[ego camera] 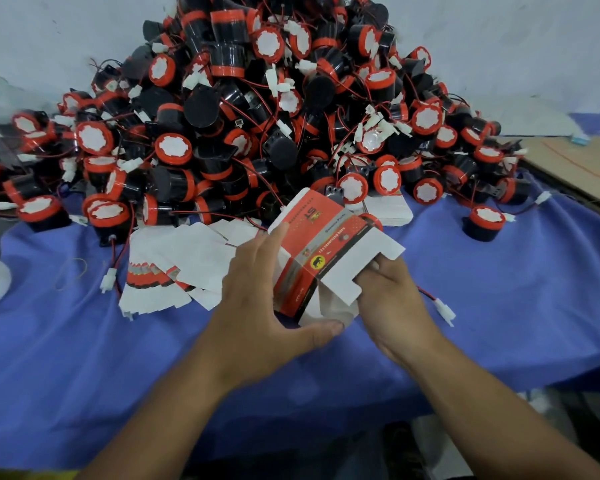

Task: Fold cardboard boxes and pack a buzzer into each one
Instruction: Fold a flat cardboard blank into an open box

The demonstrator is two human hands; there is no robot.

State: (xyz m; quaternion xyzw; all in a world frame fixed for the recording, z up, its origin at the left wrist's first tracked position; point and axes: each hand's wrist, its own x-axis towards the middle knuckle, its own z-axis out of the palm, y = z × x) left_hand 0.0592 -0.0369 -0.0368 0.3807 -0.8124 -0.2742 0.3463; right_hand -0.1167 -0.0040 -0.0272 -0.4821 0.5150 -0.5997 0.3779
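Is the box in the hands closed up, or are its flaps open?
Open. The box, gripped by the left hand, is formed into a sleeve, but its white flaps stick out unfolded.

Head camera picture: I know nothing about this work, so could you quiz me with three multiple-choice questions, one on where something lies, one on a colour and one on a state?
1. Where do the flat boxes lie?
A. On the blue cloth
B. On the brown board
C. Inside a bin

2. What colour are the rings on the buzzers?
A. Green
B. Orange-red
C. Yellow

3. The held box is:
A. Completely flat
B. Partly folded, flaps open
C. Closed

Answers:
1 A, the white stack rests on the cloth.
2 B, each black buzzer carries an orange-red band.
3 B, its white end flaps stick out.
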